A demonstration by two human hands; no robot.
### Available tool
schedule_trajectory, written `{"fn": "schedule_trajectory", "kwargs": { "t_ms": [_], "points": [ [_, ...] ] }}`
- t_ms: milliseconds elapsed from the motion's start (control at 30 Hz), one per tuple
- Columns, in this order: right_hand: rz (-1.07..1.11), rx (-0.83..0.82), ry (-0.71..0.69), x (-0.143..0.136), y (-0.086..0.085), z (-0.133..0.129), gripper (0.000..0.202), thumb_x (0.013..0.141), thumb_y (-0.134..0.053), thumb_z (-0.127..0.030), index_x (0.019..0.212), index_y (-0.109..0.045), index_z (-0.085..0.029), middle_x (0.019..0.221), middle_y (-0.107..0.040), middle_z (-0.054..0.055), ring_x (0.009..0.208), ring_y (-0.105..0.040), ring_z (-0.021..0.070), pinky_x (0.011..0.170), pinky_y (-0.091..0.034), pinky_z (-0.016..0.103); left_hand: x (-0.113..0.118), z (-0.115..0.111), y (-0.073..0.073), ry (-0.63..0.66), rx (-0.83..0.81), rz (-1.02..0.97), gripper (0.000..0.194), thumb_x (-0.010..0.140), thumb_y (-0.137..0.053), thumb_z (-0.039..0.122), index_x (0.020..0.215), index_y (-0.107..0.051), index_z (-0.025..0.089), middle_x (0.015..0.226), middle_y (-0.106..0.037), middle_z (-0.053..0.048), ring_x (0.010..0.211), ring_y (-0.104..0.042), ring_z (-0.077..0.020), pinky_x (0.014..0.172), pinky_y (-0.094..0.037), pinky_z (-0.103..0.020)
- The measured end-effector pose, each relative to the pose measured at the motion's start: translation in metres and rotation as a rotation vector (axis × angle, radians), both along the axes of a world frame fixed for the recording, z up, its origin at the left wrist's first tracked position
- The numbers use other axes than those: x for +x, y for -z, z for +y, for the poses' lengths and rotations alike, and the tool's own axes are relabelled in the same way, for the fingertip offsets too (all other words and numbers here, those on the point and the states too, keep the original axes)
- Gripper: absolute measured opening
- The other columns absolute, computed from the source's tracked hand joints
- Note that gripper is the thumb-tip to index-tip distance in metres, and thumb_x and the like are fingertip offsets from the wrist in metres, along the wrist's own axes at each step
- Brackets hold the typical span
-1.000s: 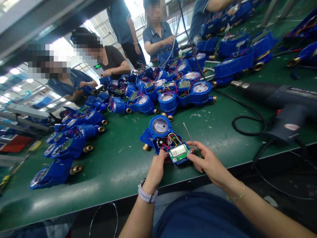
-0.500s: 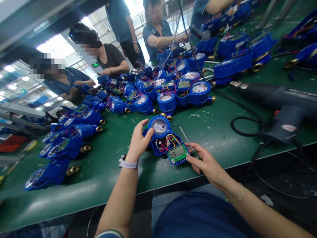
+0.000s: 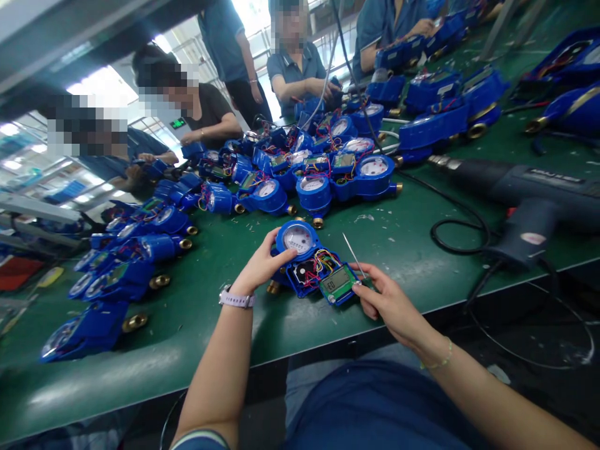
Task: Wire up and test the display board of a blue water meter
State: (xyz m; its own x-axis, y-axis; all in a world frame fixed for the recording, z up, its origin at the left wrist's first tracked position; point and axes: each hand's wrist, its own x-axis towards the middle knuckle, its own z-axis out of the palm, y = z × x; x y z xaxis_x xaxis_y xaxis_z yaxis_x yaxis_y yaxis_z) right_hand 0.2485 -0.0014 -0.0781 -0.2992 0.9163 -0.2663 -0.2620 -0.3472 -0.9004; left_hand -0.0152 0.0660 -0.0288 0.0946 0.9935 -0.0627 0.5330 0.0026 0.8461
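A blue water meter [image 3: 297, 240] lies before me on the bench, its round dial up and its lower housing uncovered, with coloured wires [image 3: 327, 264] and a black part inside. My left hand [image 3: 268, 261] is closed around the dial's left side, thumb on its rim. The wires lead to a green display board [image 3: 338, 284] in a blue frame, showing a few characters. My right hand [image 3: 385, 296] pinches the board's right edge with the thumb. It also holds a screwdriver [image 3: 354, 255], whose thin shaft points up and left; the handle is mostly hidden by the fingers.
Several more blue meters [image 3: 314, 194] crowd the green bench [image 3: 225, 325] ahead, and a row of them [image 3: 98, 331] stands at left. A heat gun [image 3: 529, 194] with its black cable lies at right. Co-workers [image 3: 300, 69] are across the bench.
The meter has turned and shifted slightly left in my left hand, and a brass fitting now shows at its lower left. My right hand keeps the board and screwdriver.
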Motion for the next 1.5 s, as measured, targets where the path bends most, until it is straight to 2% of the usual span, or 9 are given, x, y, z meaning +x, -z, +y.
{"fn": "schedule_trajectory", "kwargs": {
  "t_ms": [167,367,500,633,767,1033,1300,1400,1500],
  "points": [
    [0.039,-0.047,-0.061,-0.002,-0.005,-0.001,0.061,0.078,-0.07,-0.044,0.126,-0.047,-0.015,0.061,-0.041,-0.009,0.041,-0.031,0.0038,0.04,-0.024,0.018,0.008,-0.031,0.007,-0.199,0.153,0.107,0.063,0.081,-0.068,0.05,0.132,-0.05,0.019,0.138,-0.055,-0.014,0.129,-0.05,-0.0326,0.112,-0.034,-0.052],
    [0.047,-0.055,-0.066,-0.004,-0.008,-0.001,0.063,0.078,-0.069,-0.043,0.128,-0.047,-0.014,0.058,-0.039,-0.01,0.041,-0.031,0.0047,0.041,-0.024,0.019,0.012,-0.059,0.008,-0.22,0.136,0.158,0.066,0.084,-0.065,0.05,0.138,-0.044,0.02,0.142,-0.051,-0.015,0.127,-0.052,-0.0315,0.108,-0.039,-0.051],
    [0.032,-0.046,-0.067,0.002,-0.007,0.004,0.069,0.079,-0.068,-0.042,0.137,-0.043,-0.014,0.058,-0.039,-0.01,0.041,-0.031,0.0046,0.04,-0.023,0.019,0.011,-0.076,0.027,-0.357,0.2,0.023,0.07,0.081,-0.07,0.047,0.14,-0.042,0.021,0.143,-0.05,-0.015,0.127,-0.052,-0.0291,0.107,-0.042,-0.047],
    [0.037,-0.038,-0.137,0.005,-0.007,0.01,0.076,0.078,-0.068,-0.037,0.145,-0.039,-0.018,0.062,-0.043,-0.008,0.042,-0.032,0.0045,0.04,-0.024,0.018,0.007,-0.079,0.05,-0.392,0.154,-0.112,0.045,0.082,-0.065,0.05,0.109,-0.061,0.014,0.093,-0.07,-0.009,0.083,-0.067,-0.0209,0.076,-0.054,-0.033],
    [0.084,-0.076,-0.156,0.002,-0.011,0.008,0.078,0.076,-0.069,-0.036,0.147,-0.039,-0.019,0.066,-0.046,-0.007,0.042,-0.03,0.0033,0.04,-0.023,0.018,0.007,-0.074,0.052,-0.416,0.205,-0.066,0.034,0.084,-0.061,0.048,0.082,-0.063,0.014,0.067,-0.065,-0.002,0.06,-0.058,-0.0154,0.061,-0.05,-0.027],
    [0.174,-0.159,-0.027,-0.014,-0.013,-0.023,0.082,0.076,-0.074,-0.039,0.145,-0.036,-0.016,0.062,-0.038,-0.009,0.043,-0.029,0.0043,0.041,-0.026,0.019,0.017,-0.052,0.025,-0.36,0.383,0.075,0.031,0.084,-0.061,0.04,0.104,-0.07,0.018,0.111,-0.071,-0.009,0.109,-0.063,-0.0262,0.101,-0.046,-0.038],
    [0.221,-0.181,0.092,-0.024,-0.013,-0.027,0.085,0.077,-0.075,-0.04,0.147,-0.033,-0.017,0.059,-0.037,-0.009,0.045,-0.029,0.0057,0.042,-0.028,0.018,0.022,-0.05,0.043,-0.362,0.302,-0.019,0.031,0.093,-0.049,0.042,0.08,-0.063,0.018,0.074,-0.066,-0.003,0.075,-0.064,-0.0191,0.075,-0.052,-0.031],
    [0.239,-0.194,0.096,-0.021,-0.012,-0.02,0.082,0.077,-0.076,-0.04,0.145,-0.037,-0.015,0.055,-0.035,-0.01,0.045,-0.028,0.0057,0.042,-0.027,0.017,0.016,-0.051,0.037,-0.319,0.27,-0.1,0.034,0.093,-0.048,0.046,0.107,-0.061,0.018,0.103,-0.07,-0.009,0.097,-0.066,-0.0216,0.088,-0.052,-0.035],
    [0.245,-0.213,0.087,-0.019,-0.01,-0.016,0.084,0.074,-0.079,-0.041,0.143,-0.039,-0.013,0.055,-0.038,-0.01,0.045,-0.027,0.0054,0.041,-0.026,0.017,0.009,-0.038,0.02,-0.291,0.266,-0.153,0.06,0.089,-0.052,0.055,0.136,-0.043,0.02,0.138,-0.055,-0.015,0.126,-0.054,-0.0258,0.106,-0.043,-0.043]
  ]
}}
